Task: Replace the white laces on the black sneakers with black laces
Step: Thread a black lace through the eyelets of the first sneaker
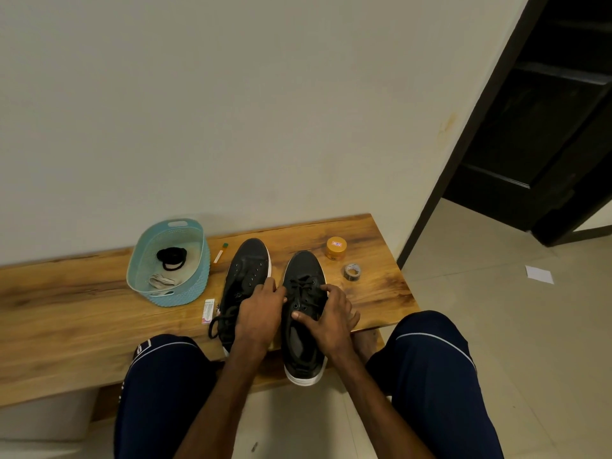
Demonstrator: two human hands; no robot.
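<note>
Fingers of my left hand point(260, 314) pinch the black lace point(303, 288) threaded in the right sneaker point(303, 265), which stands on the wooden bench point(82, 313). My right hand point(332, 321) grips its side, thumb by the eyelets. White laces point(160, 280) lie in the blue basket point(200, 271). The orange jar point(336, 249) has a label too small to read.

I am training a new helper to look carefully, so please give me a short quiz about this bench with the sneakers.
1. True or false: the white laces lie inside the blue basket.
2. Which black sneaker does the right hand grip? A) the one next to the basket B) the one nearer the orange jar C) neither
3. Fill in: the gripped sneaker has a lace of colour ___ across its eyelets.
Key: 1 true; 2 B; 3 black.
</note>
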